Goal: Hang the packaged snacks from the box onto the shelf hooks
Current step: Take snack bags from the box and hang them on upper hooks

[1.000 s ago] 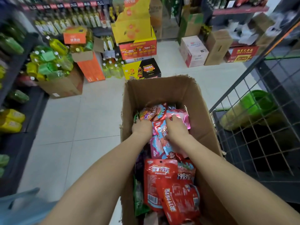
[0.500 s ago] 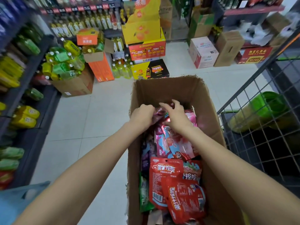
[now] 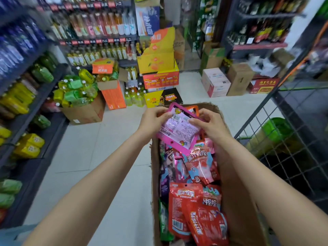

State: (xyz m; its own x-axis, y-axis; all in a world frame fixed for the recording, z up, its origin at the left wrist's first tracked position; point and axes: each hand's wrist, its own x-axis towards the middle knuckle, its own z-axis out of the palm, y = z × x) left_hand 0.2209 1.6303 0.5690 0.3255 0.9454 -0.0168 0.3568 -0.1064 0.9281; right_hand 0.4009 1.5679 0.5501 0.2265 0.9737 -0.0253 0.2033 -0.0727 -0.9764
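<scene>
While both hands hold it above the far end of the box, I've got the flat pink-bordered foil snack packet (image 3: 178, 129) up with its printed back and barcode facing me. My left hand (image 3: 152, 121) pinches the upper left edge, thumb on top near the barcode; my right hand (image 3: 210, 126) curls round the right edge, fingertips (image 3: 192, 122) pressing onto the face. Each grip is narrow and holding that packet, and an orange-edged packet (image 3: 194, 109) peeks out right behind it, so I may be carrying more than one.

To do this step well, I reckon I should find the hang hole at the packet's top edge; I can't make it out from here. Better to separate the stack first, keep one hand at the top corner so the hole stays flat, and only then turn toward the hooks. No hooks are plainly in view; the dark wire grid rack (image 3: 284, 139) stands just to the right of the box.

Now the containers. The tall brown cardboard box (image 3: 236, 201) below my arms is open and still well filled: pink and blue glossy pouches (image 3: 198, 164) in the middle, red pouches with white lettering (image 3: 193, 215) nearest me, purple and green ones tucked along the left wall. Plenty left to hang, I'd judge. Across the tiled floor, an open cardboard carton (image 3: 85, 112) holds green-and-yellow drink bottles (image 3: 76, 91).
</scene>
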